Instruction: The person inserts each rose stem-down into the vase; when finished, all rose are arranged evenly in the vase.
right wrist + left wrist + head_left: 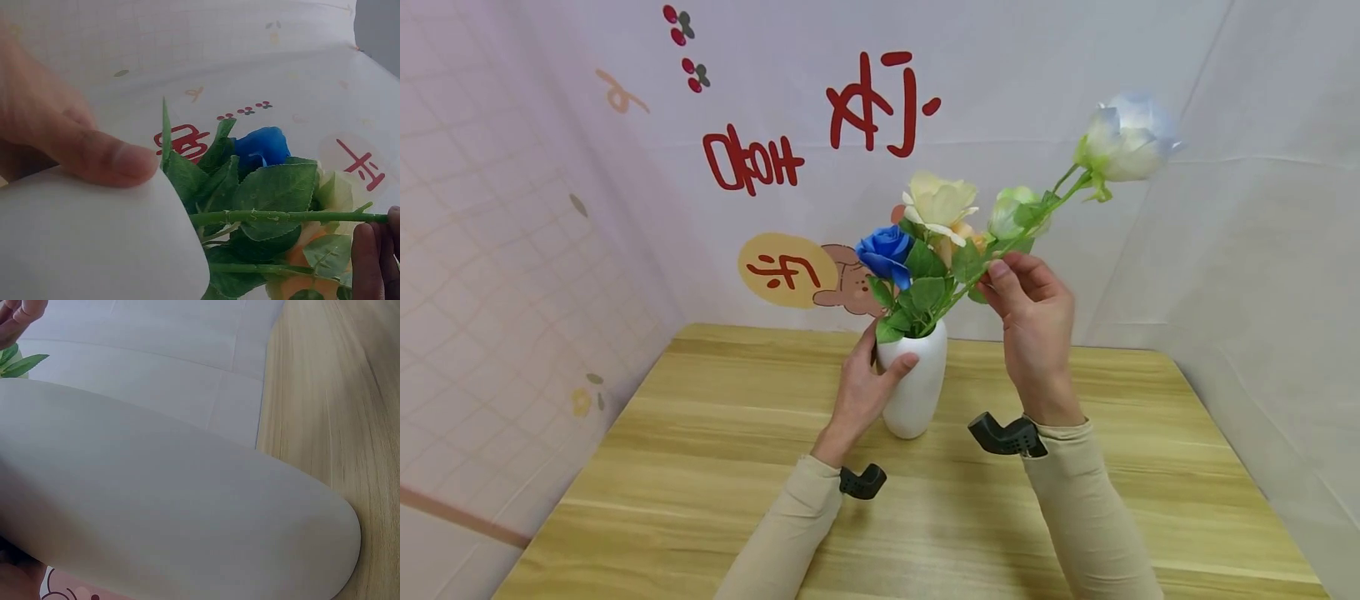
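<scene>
A white vase point(917, 392) stands upright on the wooden table, and my left hand point(865, 383) grips it near its rim, thumb across the front. With thumb and fingers my right hand point(1037, 325) pinches the green stem point(287, 216) of a white rose point(1131, 137). That stem leans out to the right, its lower end inside the vase mouth. Also in the vase are a blue rose point(886, 252), a cream flower point(938, 204), a pale green-white flower point(1011, 212) and a partly hidden orange one, among green leaves point(927, 293).
The wooden table point(737, 500) reaches back to a white cloth wall point(1015, 83) with red characters and cartoon prints. Another cloth wall point(475, 250) stands on the left. A black wrist camera point(1007, 435) is strapped on the right wrist, another black camera point(862, 482) on the left.
</scene>
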The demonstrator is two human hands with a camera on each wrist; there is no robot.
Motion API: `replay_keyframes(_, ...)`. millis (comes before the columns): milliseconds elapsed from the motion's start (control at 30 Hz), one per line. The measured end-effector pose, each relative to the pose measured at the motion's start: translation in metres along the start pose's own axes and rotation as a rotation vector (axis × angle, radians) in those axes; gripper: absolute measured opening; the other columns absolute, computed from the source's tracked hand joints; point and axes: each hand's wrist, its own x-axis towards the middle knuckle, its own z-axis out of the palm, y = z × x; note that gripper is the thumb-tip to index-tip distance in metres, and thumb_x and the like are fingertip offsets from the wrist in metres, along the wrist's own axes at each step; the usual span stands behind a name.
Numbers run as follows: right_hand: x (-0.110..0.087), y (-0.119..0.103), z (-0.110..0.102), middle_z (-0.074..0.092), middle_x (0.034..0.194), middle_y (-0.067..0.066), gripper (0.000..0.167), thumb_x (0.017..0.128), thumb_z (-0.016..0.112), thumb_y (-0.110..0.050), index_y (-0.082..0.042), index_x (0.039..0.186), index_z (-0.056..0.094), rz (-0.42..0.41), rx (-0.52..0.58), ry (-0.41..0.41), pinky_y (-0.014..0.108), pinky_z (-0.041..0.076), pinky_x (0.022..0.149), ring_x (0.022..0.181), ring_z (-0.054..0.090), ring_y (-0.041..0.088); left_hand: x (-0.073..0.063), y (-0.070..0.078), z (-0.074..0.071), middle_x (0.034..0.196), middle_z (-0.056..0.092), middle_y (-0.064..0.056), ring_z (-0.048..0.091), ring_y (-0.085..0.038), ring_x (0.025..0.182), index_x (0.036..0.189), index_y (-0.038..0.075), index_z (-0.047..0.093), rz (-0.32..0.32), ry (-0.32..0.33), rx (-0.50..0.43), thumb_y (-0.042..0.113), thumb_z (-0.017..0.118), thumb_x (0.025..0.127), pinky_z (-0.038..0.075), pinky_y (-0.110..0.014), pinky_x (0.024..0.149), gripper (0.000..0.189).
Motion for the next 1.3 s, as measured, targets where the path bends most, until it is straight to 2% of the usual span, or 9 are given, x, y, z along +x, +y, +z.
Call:
replay_keyframes(333, -0.010, 0.016, -0.002, 0.070, 0.093, 0.009, 0.008, 0.096, 0.075, -0.005, -0.002, 0.100, 0.070, 0.067, -0.153, -0.040, 0.037, 0.060, 0.088, 0.087, 0.072, 0.021, 0.001, 0.001, 0.000, 0.139, 0.064, -0.010, 0.065, -0.025, 0.122, 0.154, 0.014, 0.048, 0.049, 0.021, 0.019, 0.087, 0.059, 0.079, 0.055, -0.051, 0.098, 0.105)
replay_keyframes(700, -0.025, 0.030, -0.007, 0.072, 0.098, 0.012, 0.022, 0.097, 0.076, -0.015, 0.002, 0.109, 0.071, 0.093, -0.306, -0.089, 0.038, 0.060, 0.088, 0.092, 0.074, 0.032, 0.001, 0.002, 0.001, 0.141, 0.062, -0.012, 0.064, -0.027, 0.124, 0.155, 0.013, 0.046, 0.024, 0.017, 0.013, 0.088, 0.058, 0.078, 0.054, -0.053, 0.100, 0.108)
replay_keyframes(900, -0.032, 0.039, -0.010, 0.072, 0.098, 0.012, 0.027, 0.098, 0.075, -0.018, 0.005, 0.110, 0.069, 0.096, -0.358, -0.101, 0.037, 0.060, 0.089, 0.090, 0.074, 0.024, 0.002, 0.002, 0.001, 0.139, 0.062, -0.012, 0.065, -0.027, 0.122, 0.155, 0.013, 0.046, 0.028, 0.016, 0.027, 0.087, 0.058, 0.079, 0.054, -0.052, 0.098, 0.108)
replay_keyframes(1133, -0.038, 0.047, -0.015, 0.072, 0.098, 0.005, 0.022, 0.096, 0.077, -0.017, 0.002, 0.107, 0.073, 0.060, -0.472, -0.094, 0.029, 0.057, 0.087, 0.091, 0.070, 0.020, 0.001, 0.003, 0.000, 0.138, 0.063, -0.010, 0.065, -0.025, 0.120, 0.155, 0.015, 0.046, 0.016, 0.015, 0.014, 0.087, 0.059, 0.079, 0.054, -0.052, 0.098, 0.105)
replay_keyframes(1300, -0.041, 0.053, -0.019, 0.068, 0.105, 0.005, 0.019, 0.096, 0.077, -0.016, 0.002, 0.104, 0.074, 0.004, -0.518, -0.120, 0.029, 0.055, 0.093, 0.099, 0.067, 0.021, 0.000, 0.003, 0.001, 0.137, 0.063, -0.010, 0.065, -0.025, 0.119, 0.155, 0.015, 0.047, 0.016, 0.016, 0.016, 0.087, 0.059, 0.078, 0.054, -0.052, 0.098, 0.106)
